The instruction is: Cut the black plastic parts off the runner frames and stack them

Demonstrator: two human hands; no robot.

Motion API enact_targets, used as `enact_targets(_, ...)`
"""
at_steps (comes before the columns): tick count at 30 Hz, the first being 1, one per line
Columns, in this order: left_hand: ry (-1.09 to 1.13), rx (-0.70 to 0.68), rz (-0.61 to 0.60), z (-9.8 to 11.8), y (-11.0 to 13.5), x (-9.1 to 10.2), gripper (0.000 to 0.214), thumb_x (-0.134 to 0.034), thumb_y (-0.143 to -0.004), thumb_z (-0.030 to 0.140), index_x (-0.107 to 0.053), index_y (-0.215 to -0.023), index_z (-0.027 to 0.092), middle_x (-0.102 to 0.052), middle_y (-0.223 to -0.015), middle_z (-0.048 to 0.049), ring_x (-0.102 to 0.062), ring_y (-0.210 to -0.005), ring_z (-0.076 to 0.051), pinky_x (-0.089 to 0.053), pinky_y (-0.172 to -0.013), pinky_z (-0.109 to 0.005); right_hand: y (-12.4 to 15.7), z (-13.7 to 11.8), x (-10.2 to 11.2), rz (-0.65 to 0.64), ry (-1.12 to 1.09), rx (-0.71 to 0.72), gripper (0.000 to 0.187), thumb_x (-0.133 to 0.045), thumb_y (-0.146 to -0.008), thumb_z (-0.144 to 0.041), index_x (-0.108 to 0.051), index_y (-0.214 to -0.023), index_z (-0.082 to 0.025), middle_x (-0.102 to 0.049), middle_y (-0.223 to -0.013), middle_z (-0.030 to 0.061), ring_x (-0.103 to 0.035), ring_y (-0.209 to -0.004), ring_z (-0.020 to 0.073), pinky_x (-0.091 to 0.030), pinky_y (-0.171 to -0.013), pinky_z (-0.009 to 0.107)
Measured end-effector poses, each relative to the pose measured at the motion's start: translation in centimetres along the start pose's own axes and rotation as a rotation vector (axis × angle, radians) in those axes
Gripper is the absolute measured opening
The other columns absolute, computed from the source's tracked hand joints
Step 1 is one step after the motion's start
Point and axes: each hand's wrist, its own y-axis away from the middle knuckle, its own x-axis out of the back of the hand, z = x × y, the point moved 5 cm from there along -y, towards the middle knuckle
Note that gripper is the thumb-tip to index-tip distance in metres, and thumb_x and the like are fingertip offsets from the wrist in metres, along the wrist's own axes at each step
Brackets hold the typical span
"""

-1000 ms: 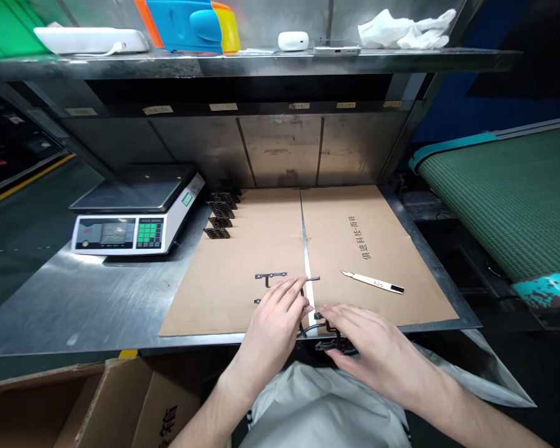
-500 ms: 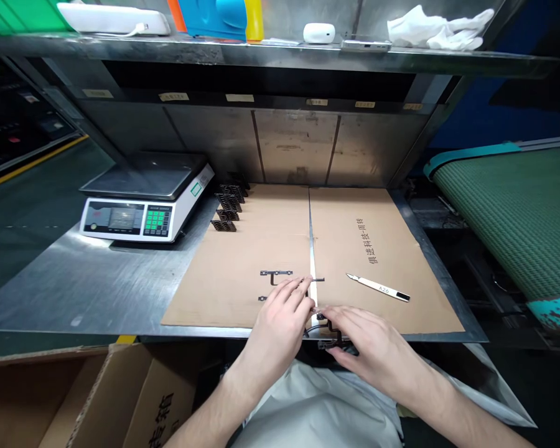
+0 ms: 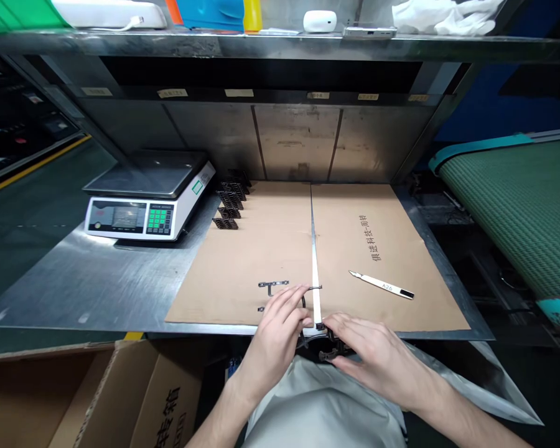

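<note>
The left hand (image 3: pixel 274 333) and right hand (image 3: pixel 378 351) stay close together, barely shifted, by a dark metal part (image 3: pixel 329 356) at the cardboard sheet's (image 3: pixel 233 267) near edge; any grip cannot be told.

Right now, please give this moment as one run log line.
left hand: beside white strip | right hand: over dark metal part

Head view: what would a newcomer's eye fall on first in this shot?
The bare hands come first: the left hand and the right hand sit at the near edge of a flattened cardboard sheet, by dark metal parts and a white strip. Left of the sheet, a digital scale stands on the steel bench. A green mesh conveyor belt fills the right side.
</note>
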Motion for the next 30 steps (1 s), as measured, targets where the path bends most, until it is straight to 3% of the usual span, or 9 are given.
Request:
enact_targets(6, 0.07, 0.034, 0.016, -0.5, 0.9, -1.0, 0.018, -0.047, -0.103, 0.005, -0.055, -0.103, 0.021, -0.056, -0.153, -0.0126, -0.046, -0.147, -0.023, -0.039, -0.122, -0.049, 0.1, 0.2, -0.5, -0.03, -0.032, -0.014, 0.066, -0.073, -0.086, -0.005, -0.048, -0.145, -0.021, -0.068, -0.133, 0.0103, -0.066, -0.123, 0.0261, -0.058, -0.105, 0.041)
enact_targets(13, 0.127, 0.054, 0.039, -0.9, 1.1, -0.9, 0.019, -0.046, -0.103, 0.005, -0.055, -0.104, 0.021, -0.057, -0.152, -0.0122, -0.049, -0.145, -0.023, -0.04, -0.122, -0.049, 0.1, -0.2, 0.1, -0.005, -0.06, -0.017, 0.065, -0.075, -0.085, -0.005, -0.049, -0.142, -0.022, -0.07, -0.128, 0.009, -0.068, -0.122, 0.0249, -0.058, -0.105, 0.038)
enact_targets(17, -0.015, 0.048, -0.017, 0.1, 0.3, -0.9, 0.017, -0.046, -0.104, 0.007, -0.056, -0.104, 0.021, -0.058, -0.151, -0.0124, -0.051, -0.142, -0.024, -0.044, -0.119, -0.05, -0.1, -0.2, -0.5, -0.045, 0.067, -0.055, 0.063, -0.076, -0.082, -0.004, -0.053, -0.139, -0.019, -0.07, -0.128, 0.011, -0.069, -0.119, 0.0278, -0.06, -0.101, 0.042)
enact_targets(23, -0.262, 0.034, -0.064, 1.3, -0.9, -1.8, 0.019, -0.044, -0.104, 0.01, -0.061, -0.103, 0.018, -0.061, -0.147, -0.0154, -0.056, -0.138, -0.03, -0.048, -0.117, -0.054, -0.9, 0.3, -1.5, -0.067, 0.334, -0.063, 0.053, -0.073, -0.083, -0.003, -0.059, -0.134, -0.006, -0.072, -0.127, 0.0202, -0.071, -0.116, 0.0341, -0.061, -0.1, 0.048)
enact_targets(30, -0.294, 0.081, -0.061, 1.1, -0.8, -2.9, 0.022, -0.045, -0.1, 0.004, -0.063, -0.103, 0.016, -0.061, -0.146, -0.0177, -0.058, -0.136, -0.032, -0.052, -0.111, -0.055, -1.5, 0.7, -2.8, -0.057, 0.465, -0.081, 0.048, -0.067, -0.078, 0.004, -0.064, -0.125, -0.004, -0.075, -0.116, 0.0183, -0.074, -0.104, 0.0324, -0.062, -0.094, 0.044)
